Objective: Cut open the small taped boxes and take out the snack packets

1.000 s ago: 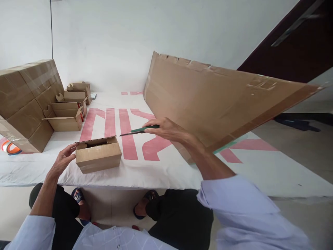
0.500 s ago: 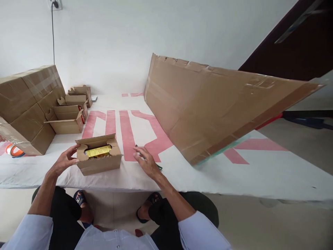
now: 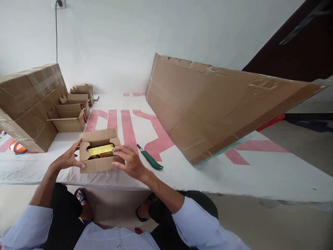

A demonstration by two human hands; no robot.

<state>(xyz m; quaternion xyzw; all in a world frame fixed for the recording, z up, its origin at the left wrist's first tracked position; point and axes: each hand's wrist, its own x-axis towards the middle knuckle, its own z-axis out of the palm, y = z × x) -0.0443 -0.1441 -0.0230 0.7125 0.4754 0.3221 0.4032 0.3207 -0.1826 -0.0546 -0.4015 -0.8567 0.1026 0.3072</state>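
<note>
Right hand (image 3: 131,161) has laid the knife (image 3: 151,160) on the surface (image 3: 182,173) just right of the box (image 3: 100,166) and now rests spread on the box's right edge; left hand (image 3: 68,158), fingers open, braces its left side, so both hands are on it

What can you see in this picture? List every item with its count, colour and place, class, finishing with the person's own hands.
small open box: one, brown, front edge of the sheet, between the hands
packet: one, yellow, inside that box
knife: one, green handle, on the sheet right of the box
small boxes: three, brown, open, rear left
large carton: one, brown, taped, far left
cardboard panel: one, brown, tilted up at right
tape roll: one, orange and white, left edge
sheet: one, white with pink marks, covering the surface
left hand: grips the box's left end
right hand: grips its right end
</note>
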